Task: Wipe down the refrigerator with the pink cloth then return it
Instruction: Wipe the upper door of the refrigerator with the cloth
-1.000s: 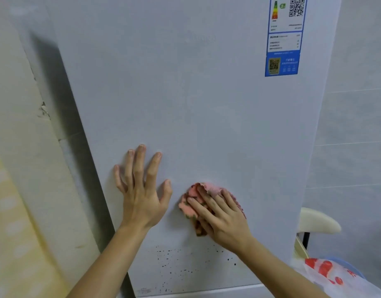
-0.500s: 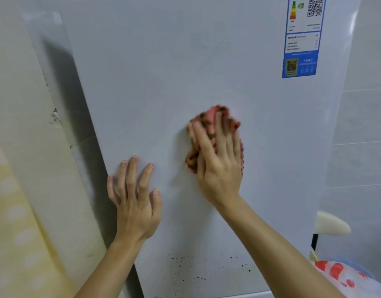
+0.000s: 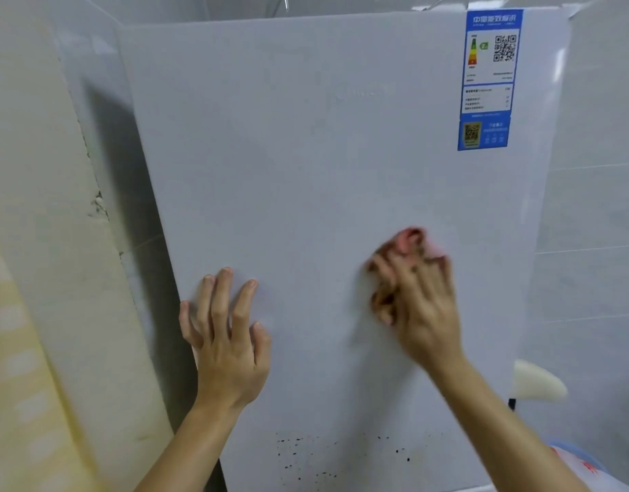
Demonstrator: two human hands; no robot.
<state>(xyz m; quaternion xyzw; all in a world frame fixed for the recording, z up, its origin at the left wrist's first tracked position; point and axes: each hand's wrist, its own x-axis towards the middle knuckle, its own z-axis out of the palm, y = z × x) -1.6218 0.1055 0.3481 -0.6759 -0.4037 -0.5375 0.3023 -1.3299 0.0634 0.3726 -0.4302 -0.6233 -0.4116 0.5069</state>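
Right hand (image 3: pixel 423 303) is clutching the pink cloth (image 3: pixel 410 237) against the refrigerator (image 3: pixel 305 154), left hand (image 3: pixel 227 342) lying flat, fingers straight. A blue QR label (image 3: pixel 488 79) is showing top right.

2 bare forearms (image 3: pixel 185 445) — fingers (image 3: pixel 222 300) short-nailed

Grey tiled wall (image 3: pixel 597 207) rt; cream wall (image 3: pixel 29 172) left, chipped edge.

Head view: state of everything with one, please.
refrigerator: black specks low on its face.
pink cloth: bunched, pressed to the refrigerator.
right hand: fingers bent over the pink cloth, blurred.
left hand: flat on the refrigerator, holding nothing.
label: stuck on, upper right.
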